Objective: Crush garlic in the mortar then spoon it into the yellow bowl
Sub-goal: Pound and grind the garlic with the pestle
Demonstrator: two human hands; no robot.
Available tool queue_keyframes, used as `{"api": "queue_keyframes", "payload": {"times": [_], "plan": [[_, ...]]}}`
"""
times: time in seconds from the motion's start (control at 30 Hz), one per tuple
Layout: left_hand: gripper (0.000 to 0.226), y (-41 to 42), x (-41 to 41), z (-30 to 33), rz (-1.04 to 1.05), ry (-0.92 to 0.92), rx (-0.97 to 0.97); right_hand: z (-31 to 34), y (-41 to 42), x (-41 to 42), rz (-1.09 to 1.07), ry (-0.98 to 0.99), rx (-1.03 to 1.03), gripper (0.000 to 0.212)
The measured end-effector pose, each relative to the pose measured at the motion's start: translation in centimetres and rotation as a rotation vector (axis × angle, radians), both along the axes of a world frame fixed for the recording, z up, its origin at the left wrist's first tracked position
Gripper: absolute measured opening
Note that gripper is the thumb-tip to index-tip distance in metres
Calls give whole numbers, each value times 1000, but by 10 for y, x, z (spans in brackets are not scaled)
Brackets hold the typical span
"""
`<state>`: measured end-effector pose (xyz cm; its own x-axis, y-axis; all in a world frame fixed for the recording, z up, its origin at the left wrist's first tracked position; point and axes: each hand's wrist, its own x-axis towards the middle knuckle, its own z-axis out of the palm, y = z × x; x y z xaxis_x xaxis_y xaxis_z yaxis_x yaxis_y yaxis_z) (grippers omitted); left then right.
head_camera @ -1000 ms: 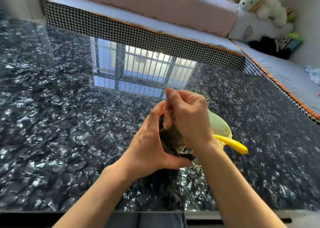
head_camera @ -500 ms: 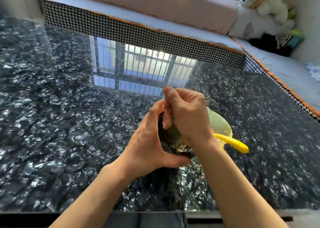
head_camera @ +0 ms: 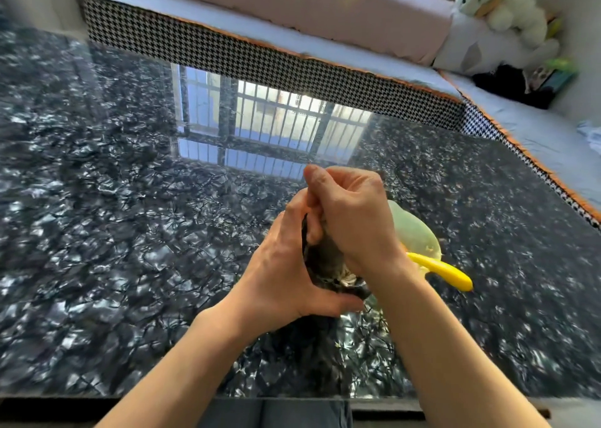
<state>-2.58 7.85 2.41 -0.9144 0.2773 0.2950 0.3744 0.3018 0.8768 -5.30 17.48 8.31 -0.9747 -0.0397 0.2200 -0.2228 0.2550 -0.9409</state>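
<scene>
A dark stone mortar [head_camera: 320, 270] stands on the glossy black table [head_camera: 130, 232]. My left hand [head_camera: 286, 275] wraps round its left side, thumb along the near rim. My right hand [head_camera: 351, 219] is fisted above the bowl, gripping the pestle, which is almost wholly hidden by the fingers. Pale crushed garlic [head_camera: 344, 273] shows at the near inside rim. Just right of the mortar sits the pale yellow bowl [head_camera: 416, 236], partly hidden behind my right hand. A bright yellow spoon handle [head_camera: 445, 270] sticks out from it toward the right.
A houndstooth-edged cushioned bench [head_camera: 292, 70] runs along the table's far and right sides. A white plush toy [head_camera: 497, 5] sits in the far right corner. The table's near edge [head_camera: 292, 401] lies just below my forearms.
Both hands and the mortar stay in place. My right fist has shifted only slightly over the mortar.
</scene>
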Motion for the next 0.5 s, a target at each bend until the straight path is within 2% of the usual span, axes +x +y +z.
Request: {"api": "queue_keyframes", "payload": {"times": [0.13,0.27,0.4,0.5], "plan": [[116,0,0,-3,-40,31,-18,18,14,0,-45,-69,-127,43],[116,0,-1,-4,-30,63,-45,49,24,2,-37,28,-298,40],[118,-1,0,-2,-16,18,-5,17,6,0,-19,19,-190,46],[119,-1,0,-1,-15,14,4,1,5,0,-38,-100,-257,46]]}}
